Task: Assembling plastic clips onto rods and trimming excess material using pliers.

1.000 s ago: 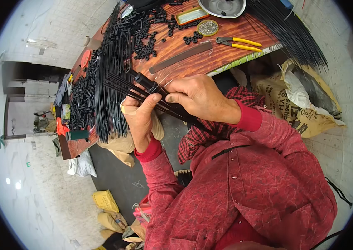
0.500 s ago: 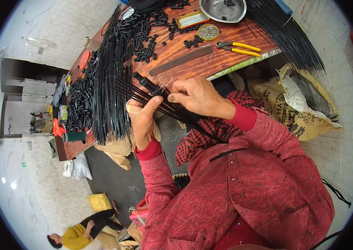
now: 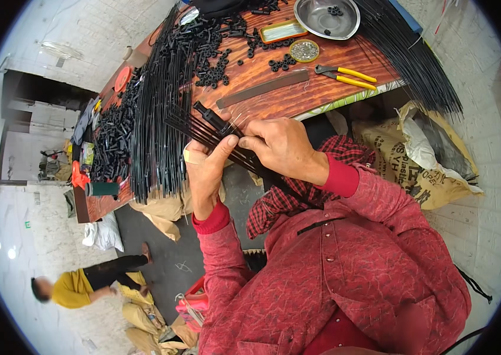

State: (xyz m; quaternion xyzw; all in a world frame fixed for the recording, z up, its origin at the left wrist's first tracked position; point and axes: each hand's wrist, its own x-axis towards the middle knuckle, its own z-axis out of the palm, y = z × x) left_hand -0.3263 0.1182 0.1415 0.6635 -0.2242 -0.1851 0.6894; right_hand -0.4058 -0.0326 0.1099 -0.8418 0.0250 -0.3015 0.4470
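Observation:
My left hand [image 3: 206, 174], a pale strip wrapped on its thumb side, is closed around a bunch of thin black rods [image 3: 188, 127]. A short ribbed black plastic fitting [image 3: 208, 115] lies against the rods, just above the left thumb. My right hand [image 3: 291, 151] is pinched close beside that thumb, at the fitting's lower end. Fine shiny strands [image 3: 235, 120] stick up between the two hands. What the right fingertips grip is too small and covered to tell. The rods' lower ends run back toward my lap.
On the wooden table [image 3: 271, 97] lie long black rods [image 3: 161, 118], loose black fittings [image 3: 111, 142], a flat dark bar [image 3: 262, 89] and yellow-handled pliers [image 3: 348, 77]. A metal bowl [image 3: 327, 26] stands beyond. An open sack [image 3: 422, 154] is at right; a person [image 3: 79, 290] is at lower left.
Both hands keep their hold, with only small finger shifts near the fitting. The whole view has tilted slightly. The person in yellow has moved and is now upright, walking, on the left.

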